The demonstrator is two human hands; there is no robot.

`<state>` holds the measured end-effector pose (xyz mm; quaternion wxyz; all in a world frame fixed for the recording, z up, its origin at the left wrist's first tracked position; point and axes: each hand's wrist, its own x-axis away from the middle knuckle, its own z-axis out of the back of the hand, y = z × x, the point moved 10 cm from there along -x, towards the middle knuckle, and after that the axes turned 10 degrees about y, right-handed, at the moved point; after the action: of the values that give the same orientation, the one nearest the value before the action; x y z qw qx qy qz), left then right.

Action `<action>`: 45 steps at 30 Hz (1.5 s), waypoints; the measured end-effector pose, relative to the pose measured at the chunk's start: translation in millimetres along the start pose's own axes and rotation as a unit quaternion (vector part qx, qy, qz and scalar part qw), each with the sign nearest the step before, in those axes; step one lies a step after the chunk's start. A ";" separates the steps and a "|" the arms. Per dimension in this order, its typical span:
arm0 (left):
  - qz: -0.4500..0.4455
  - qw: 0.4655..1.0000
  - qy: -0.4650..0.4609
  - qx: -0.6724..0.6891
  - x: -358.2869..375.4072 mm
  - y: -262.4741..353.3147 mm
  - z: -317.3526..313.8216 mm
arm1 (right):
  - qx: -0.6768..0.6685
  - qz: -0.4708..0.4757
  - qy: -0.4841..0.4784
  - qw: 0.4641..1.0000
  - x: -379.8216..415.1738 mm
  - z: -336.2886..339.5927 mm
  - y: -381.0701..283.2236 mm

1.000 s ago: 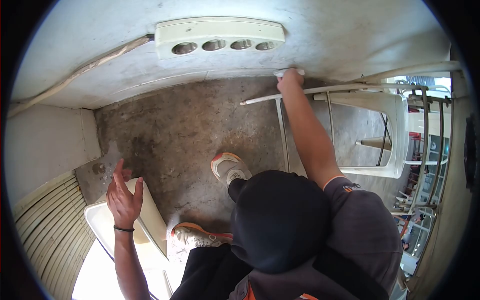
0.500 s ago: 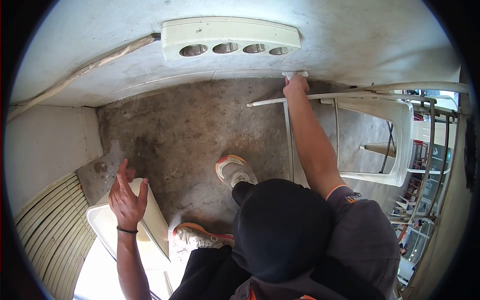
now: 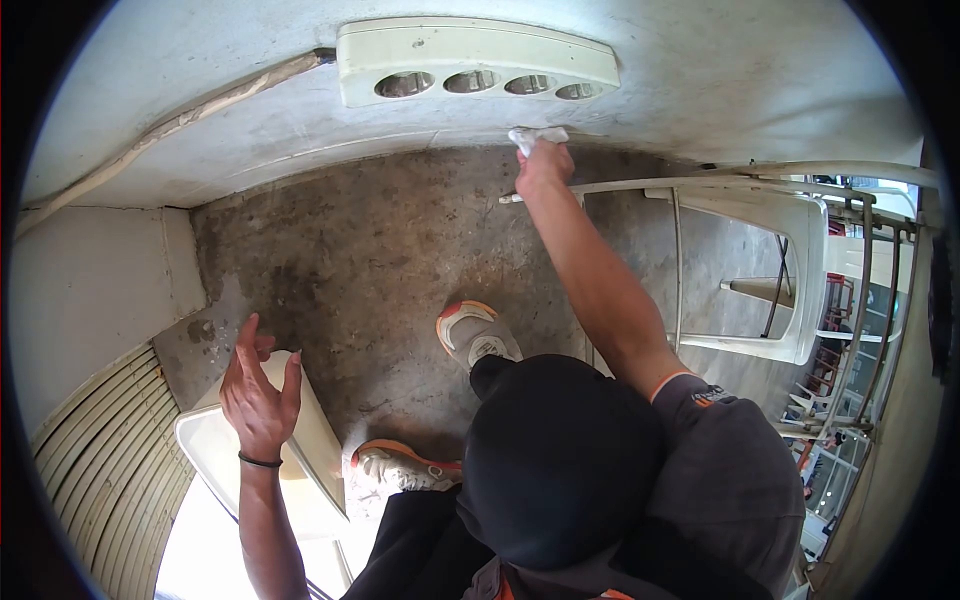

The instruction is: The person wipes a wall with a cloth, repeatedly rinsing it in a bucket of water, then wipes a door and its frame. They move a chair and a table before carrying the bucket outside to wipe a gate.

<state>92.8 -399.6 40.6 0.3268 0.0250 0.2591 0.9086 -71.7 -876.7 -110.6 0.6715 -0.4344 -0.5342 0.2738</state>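
Observation:
A crumpled white cloth (image 3: 537, 138) is gripped in my right hand (image 3: 545, 168), which presses it at the lower part of the pale wall (image 3: 300, 150). Just above it, a cream power strip (image 3: 480, 62) with several round sockets is fixed to the wall. My left hand (image 3: 262, 400) is held out with fingers spread and nothing in it. It hovers over a white chair-like piece (image 3: 318, 440), and a dark band circles its wrist.
A beige cable (image 3: 180, 125) runs left from the strip. White metal rails (image 3: 680, 270) and a pale plastic chair (image 3: 805, 280) stand at the right. A ribbed cream panel (image 3: 110, 480) is at the lower left. My shoes rest on the stained concrete floor (image 3: 340, 240).
My right hand has slid left along the wall with the white cloth and now sits below the middle of the power strip. The left hand stays nearly still.

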 end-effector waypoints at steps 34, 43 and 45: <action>0.315 0.823 0.435 0.188 233.2 -164.1 194.0 | 0.397 0.371 -0.826 0.150 605.7 14.7 95.1; 0.184 0.970 -0.066 -0.142 206.7 -134.9 36.2 | 0.529 0.343 -0.750 0.201 469.5 -16.8 34.6; 0.070 0.951 -0.068 -0.295 198.0 -142.1 6.1 | 0.566 0.277 -0.740 0.235 424.6 -5.2 42.2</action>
<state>21.2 -184.0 -47.9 0.2720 0.0070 -0.0453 0.9612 55.9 -505.0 55.9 -0.0673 0.3328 -0.3469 0.8743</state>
